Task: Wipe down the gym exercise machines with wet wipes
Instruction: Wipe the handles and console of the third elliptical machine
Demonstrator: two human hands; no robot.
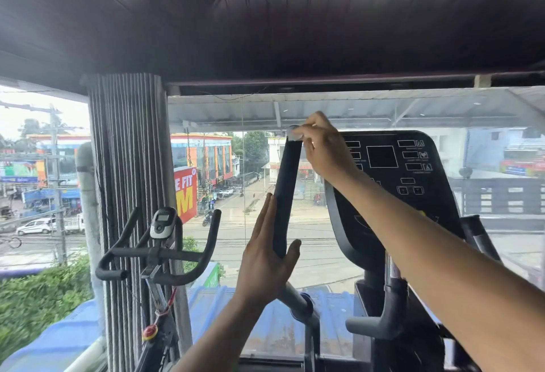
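Note:
An elliptical machine stands in front of me, with a black console (392, 171) and a tall black foam-covered handle (285, 191) rising to the left of it. My right hand (324, 150) pinches a small whitish wet wipe (293, 134) against the top end of that handle. My left hand (265, 256) lies flat along the handle's lower part, fingers straight, thumb on the other side of the bar.
A spin bike with black handlebars (159, 253) and a small display stands at the left, beside a ribbed grey pillar (129, 194). A large glass window (236, 239) is right behind the machines. The elliptical's right handle (477, 233) sits by my right forearm.

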